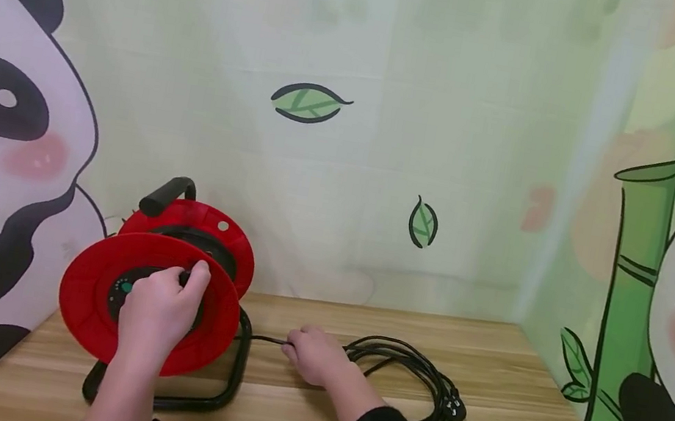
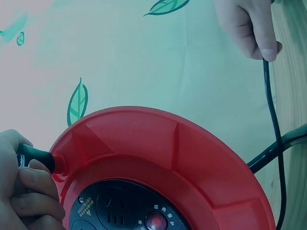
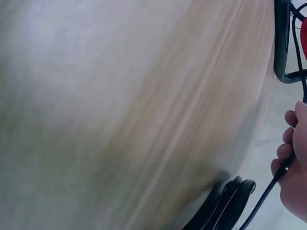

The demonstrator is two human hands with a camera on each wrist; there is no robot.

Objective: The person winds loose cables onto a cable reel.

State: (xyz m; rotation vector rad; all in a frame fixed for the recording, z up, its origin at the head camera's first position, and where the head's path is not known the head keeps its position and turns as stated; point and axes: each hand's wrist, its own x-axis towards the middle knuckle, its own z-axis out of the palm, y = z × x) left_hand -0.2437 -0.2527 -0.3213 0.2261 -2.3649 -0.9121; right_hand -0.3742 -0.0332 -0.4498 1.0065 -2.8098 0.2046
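The step in hand is, I judge, the winding of the black cable (image 1: 269,339) on the red reel (image 1: 89,295). The reel stands directly behind the left hand (image 1: 161,304) and to the left of the right hand (image 1: 315,356), on its black tubular frame (image 1: 238,365) on the tabletop (image 1: 515,389). In the left wrist view, the left hand has its fingers curled round the crank knob (image 2: 39,157), near the edge of the reel's face, beside the black socket panel (image 2: 103,196). The right hand is closed narrowly on the cable, which goes from its fingertips towards the reel; behind this hand, to its right, lie the loose loops (image 1: 431,381) with the plug (image 1: 453,407). The next move seems to call for turning the knob around while the right hand leads the cable with light tension, so that the turns lie evenly; a loop could catch if it is pulled too quickly. As for the pose, the left forearm rises from below to the reel, with the thumb uppermost, while the right forearm comes slantwise from the lower right, low over the tabletop.
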